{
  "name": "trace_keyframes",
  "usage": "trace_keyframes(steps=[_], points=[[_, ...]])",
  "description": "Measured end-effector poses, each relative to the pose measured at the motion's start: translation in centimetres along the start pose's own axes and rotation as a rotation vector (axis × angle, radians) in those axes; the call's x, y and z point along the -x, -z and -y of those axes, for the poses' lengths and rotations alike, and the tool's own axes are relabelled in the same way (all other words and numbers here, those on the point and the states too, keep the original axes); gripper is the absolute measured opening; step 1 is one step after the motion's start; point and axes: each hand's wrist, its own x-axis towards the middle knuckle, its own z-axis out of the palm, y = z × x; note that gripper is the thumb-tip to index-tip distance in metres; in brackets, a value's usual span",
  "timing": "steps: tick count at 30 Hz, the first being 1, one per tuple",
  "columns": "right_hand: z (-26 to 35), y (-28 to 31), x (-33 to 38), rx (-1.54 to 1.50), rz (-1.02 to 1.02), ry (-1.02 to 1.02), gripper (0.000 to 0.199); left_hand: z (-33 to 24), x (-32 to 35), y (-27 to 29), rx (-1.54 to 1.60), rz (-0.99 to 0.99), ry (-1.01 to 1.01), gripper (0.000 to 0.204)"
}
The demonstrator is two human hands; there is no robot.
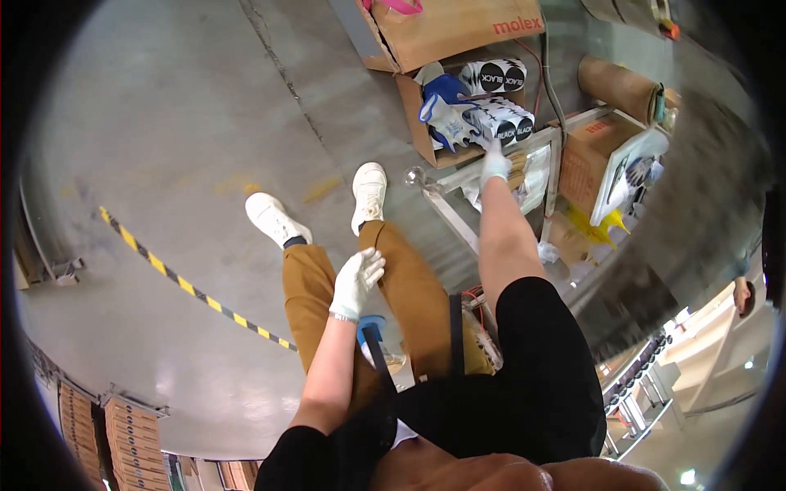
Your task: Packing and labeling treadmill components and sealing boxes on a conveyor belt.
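Observation:
My left hand [358,282], in a white glove, hovers over my thighs with its fingers loosely stretched and nothing in it. My right arm reaches forward to the right. At its end my right hand [495,164], also in a white glove, is at the near edge of a white package with black round marks [501,121]. Its fingers are blurred and partly hidden, so I cannot tell whether they grip the package. A similar white package [494,78] lies just beyond. Both sit in an open cardboard box [416,123], beside white and blue work gloves [449,119].
A larger cardboard box [458,37] stands behind the open one. To the right, a metal frame [450,217] stands near another carton [594,159] and a brown roll [618,82]. Black-and-yellow floor tape [184,282] runs on the left; stacked cartons [135,442] stand lower left.

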Motion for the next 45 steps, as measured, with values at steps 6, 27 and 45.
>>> trace_keyframes(steps=[6,27,45], points=[[1.0,-1.3,-10.3,-0.338,0.165,-0.022,0.102,-2.6,-0.3,-3.6,0.027,-0.047,-0.104,0.040],[-1.1,-3.7,-20.1,-0.403,0.328,-0.205,0.107,-4.4,-0.6,-5.7,0.163,-0.007,-0.132,0.031],[-4.1,-4.0,-19.2,-0.566,0.393,-0.081,0.047,-4.2,-1.0,-5.4,0.179,-0.012,-0.147,0.033]])
